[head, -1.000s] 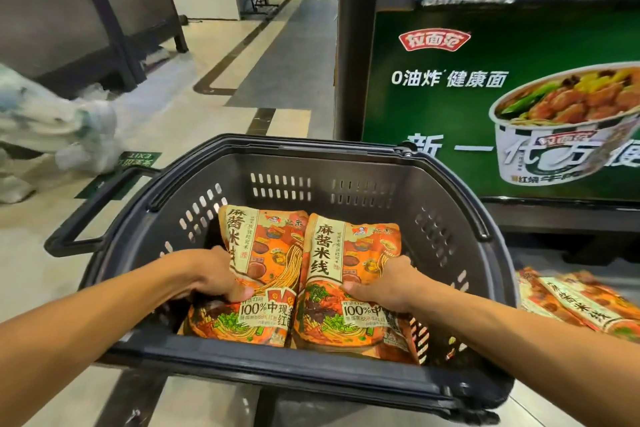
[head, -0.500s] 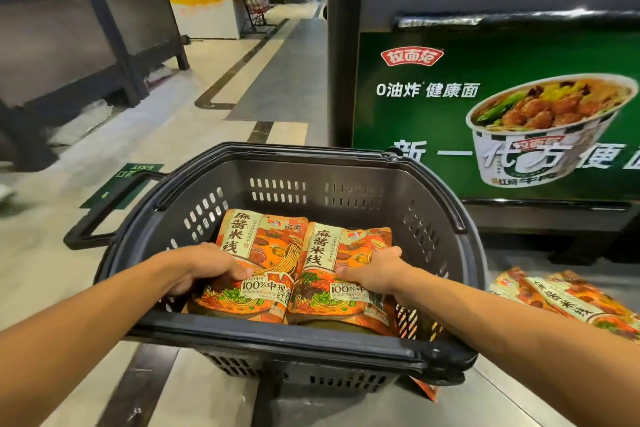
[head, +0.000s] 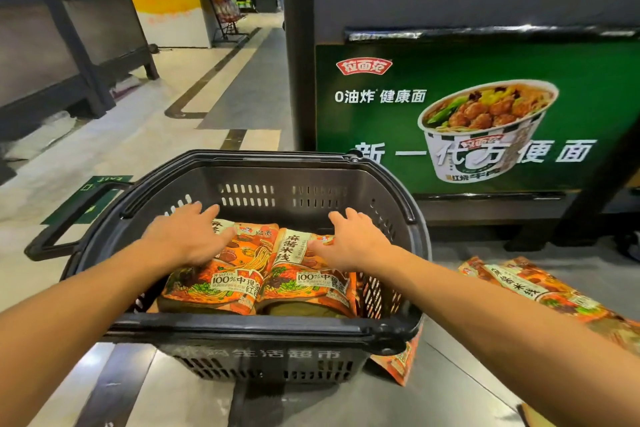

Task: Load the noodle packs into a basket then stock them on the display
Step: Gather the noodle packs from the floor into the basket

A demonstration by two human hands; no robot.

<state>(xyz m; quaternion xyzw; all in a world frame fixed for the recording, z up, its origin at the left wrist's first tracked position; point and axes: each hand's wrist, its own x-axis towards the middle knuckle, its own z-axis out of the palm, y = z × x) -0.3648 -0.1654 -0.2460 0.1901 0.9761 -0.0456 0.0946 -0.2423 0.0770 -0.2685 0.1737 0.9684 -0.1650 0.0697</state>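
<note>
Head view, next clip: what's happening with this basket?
A person is loading orange noodle packs into a dark shopping basket. Two packs lie side by side on top; the left hand and right hand rest over them, fingers spread. More packs wait outside, right of the basket.

You have two noodle packs (head: 263, 274) side by side in the basket (head: 249, 326). More packs (head: 519, 288) lie right of the basket. The display stand (head: 485, 3) is behind it.

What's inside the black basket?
Two orange noodle packs lie side by side in the basket, with the left hand and right hand over them. More packaging shows underneath, but it's mostly covered.
</note>
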